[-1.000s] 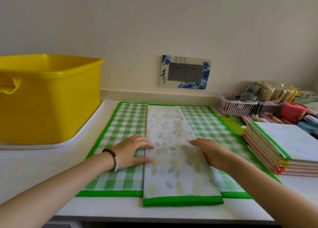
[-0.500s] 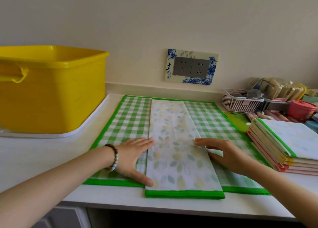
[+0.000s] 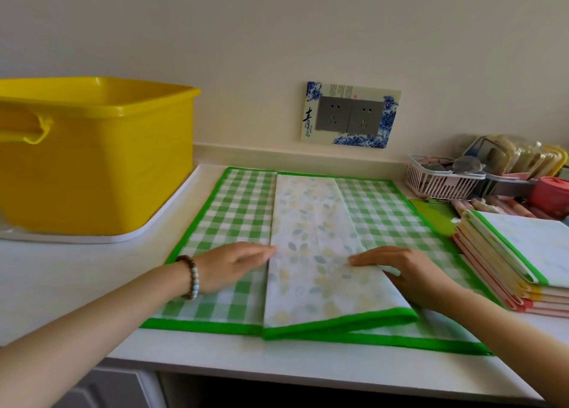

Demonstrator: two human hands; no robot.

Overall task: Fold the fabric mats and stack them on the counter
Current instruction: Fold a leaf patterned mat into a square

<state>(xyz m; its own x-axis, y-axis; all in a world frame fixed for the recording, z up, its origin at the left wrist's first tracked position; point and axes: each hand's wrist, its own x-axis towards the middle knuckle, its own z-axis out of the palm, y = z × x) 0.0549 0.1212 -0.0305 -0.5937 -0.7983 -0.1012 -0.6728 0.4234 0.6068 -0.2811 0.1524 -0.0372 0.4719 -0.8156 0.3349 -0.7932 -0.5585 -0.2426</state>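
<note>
A green gingham mat (image 3: pixel 234 210) with a bright green border lies spread on the white counter (image 3: pixel 77 278). Down its middle runs a folded leaf-print strip (image 3: pixel 311 229) with a green near hem. My left hand (image 3: pixel 231 266), a bead bracelet on the wrist, rests flat on the gingham with its fingertips at the strip's left edge. My right hand (image 3: pixel 409 275) holds the strip's right edge, fingers on top and palm partly tucked beneath; the near right corner is slightly raised. A stack of folded mats (image 3: pixel 523 253) sits at the right.
A big yellow tub (image 3: pixel 101 161) stands on a white tray (image 3: pixel 123 238) at the left. At the back right are a pink wire basket (image 3: pixel 440 182), a red container (image 3: pixel 551 192) and assorted clutter. A wall socket (image 3: pixel 351 115) is behind the mat.
My right hand has slipped under the strip's right edge and raised its near corner. My left thumb has drawn in beside the fingers. The view has shifted a little.
</note>
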